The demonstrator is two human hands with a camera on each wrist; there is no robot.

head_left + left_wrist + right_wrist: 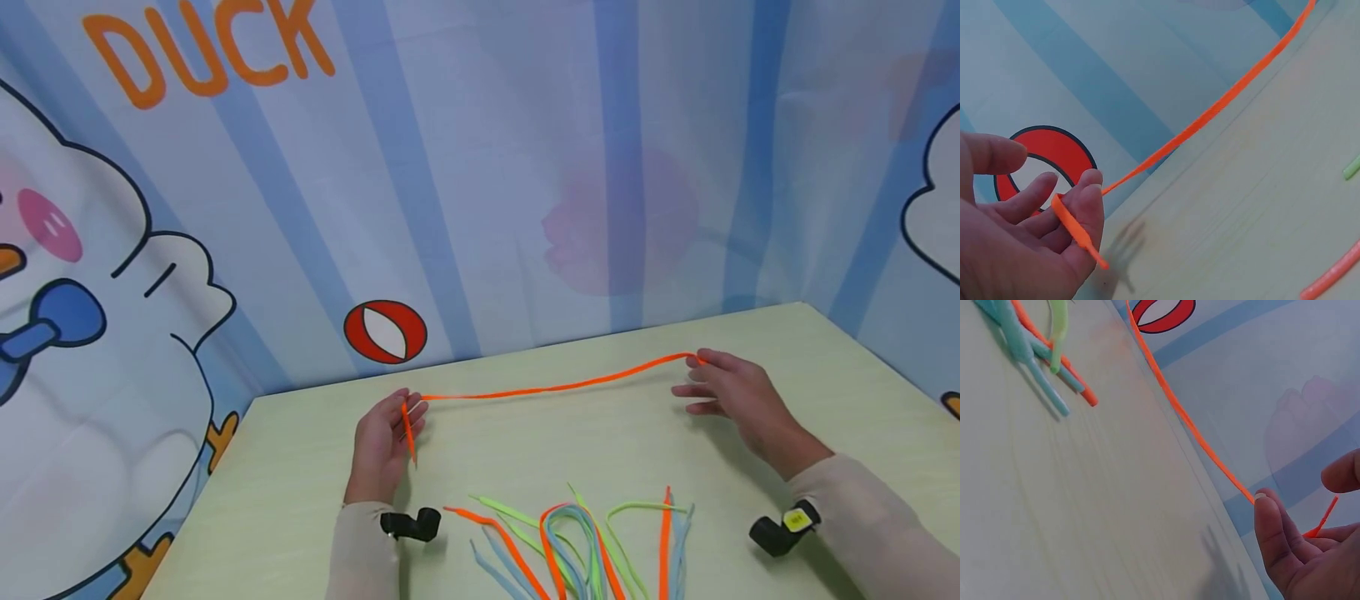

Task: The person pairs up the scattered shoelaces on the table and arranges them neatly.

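Observation:
A flat orange shoelace (555,388) stretches above the table between both hands, sagging slightly. My left hand (382,446) holds it near one end, with the lace passing between the fingers. In the left wrist view the thumb stands apart, and the short tail of the orange shoelace (1075,228) hangs down over the fingers to its tip. My right hand (738,400), raised higher at the right, holds the other end. The right wrist view shows the fingers (1272,531) pinching the lace, a short tail sticking out behind them.
Several loose orange, green and blue shoelaces (517,554) lie in a pile at the table's near edge. The pale table (300,483) ends at a striped cartoon backdrop (510,208) behind and at the sides. A black wrist camera (780,533) sits on the right sleeve.

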